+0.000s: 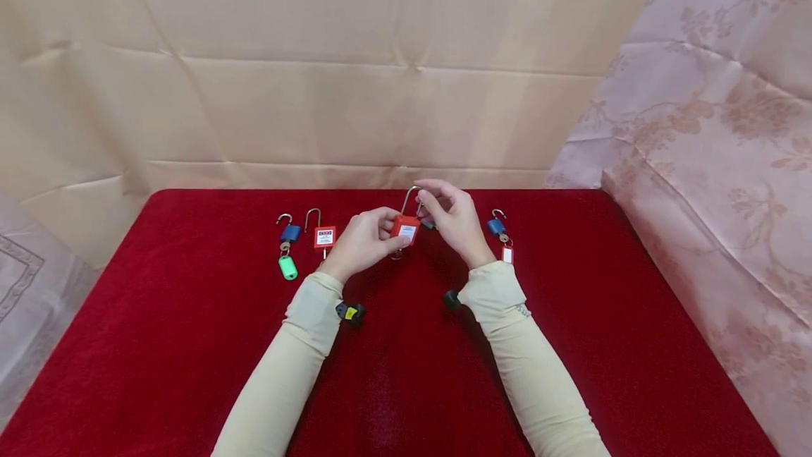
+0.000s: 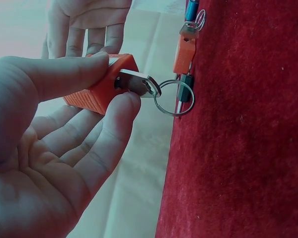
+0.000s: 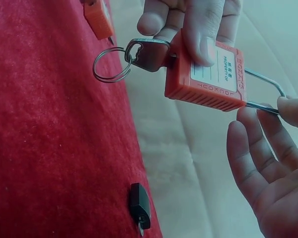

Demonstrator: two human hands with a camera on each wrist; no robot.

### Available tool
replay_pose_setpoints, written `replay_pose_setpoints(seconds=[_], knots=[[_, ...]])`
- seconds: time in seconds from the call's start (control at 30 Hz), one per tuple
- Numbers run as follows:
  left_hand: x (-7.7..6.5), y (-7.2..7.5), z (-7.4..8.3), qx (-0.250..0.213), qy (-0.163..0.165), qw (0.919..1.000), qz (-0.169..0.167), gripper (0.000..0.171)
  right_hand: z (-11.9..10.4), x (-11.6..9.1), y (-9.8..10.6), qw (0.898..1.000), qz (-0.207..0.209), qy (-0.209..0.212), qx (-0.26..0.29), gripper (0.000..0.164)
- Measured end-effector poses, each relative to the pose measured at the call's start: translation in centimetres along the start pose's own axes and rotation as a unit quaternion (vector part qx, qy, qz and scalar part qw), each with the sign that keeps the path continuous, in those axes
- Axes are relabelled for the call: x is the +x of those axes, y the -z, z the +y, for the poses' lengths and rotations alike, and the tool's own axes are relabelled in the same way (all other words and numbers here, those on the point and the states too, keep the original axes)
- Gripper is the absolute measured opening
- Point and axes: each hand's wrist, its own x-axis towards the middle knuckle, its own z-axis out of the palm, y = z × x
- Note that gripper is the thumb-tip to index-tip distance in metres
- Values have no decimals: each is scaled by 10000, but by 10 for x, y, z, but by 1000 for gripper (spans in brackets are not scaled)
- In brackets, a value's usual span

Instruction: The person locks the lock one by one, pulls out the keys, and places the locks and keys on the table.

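My left hand (image 1: 363,240) holds the body of an orange-red padlock (image 1: 406,230) between thumb and fingers, above the table. Its tall metal shackle (image 1: 409,196) points up and away, and the thumb and fingers of my right hand (image 1: 455,221) pinch it near the bend. I cannot tell whether both shackle legs sit in the body. A key (image 3: 151,53) stands in the lock's bottom, with a split ring (image 2: 174,99) hanging from it. The white label (image 3: 213,67) on the body is partly under the left thumb.
On the red-covered table (image 1: 393,372), a blue padlock (image 1: 290,233) with a green tag (image 1: 288,268) and another orange-red padlock (image 1: 325,237) lie at left. Another blue padlock (image 1: 496,226) with a red tag (image 1: 507,254) lies at right. A dark padlock (image 1: 428,224) is partly behind my right hand.
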Motion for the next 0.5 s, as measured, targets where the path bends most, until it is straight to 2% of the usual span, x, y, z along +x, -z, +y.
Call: replay_pose_setpoints(seconds=[0.2, 0.5], knots=[[1, 1, -2, 96, -67, 9999, -6, 36, 0, 0, 0, 10000, -9, -95, 18, 28], [1, 1, -1, -64, -36, 10000, -50, 34, 2, 0, 2, 9999, -47, -101, 128, 27]])
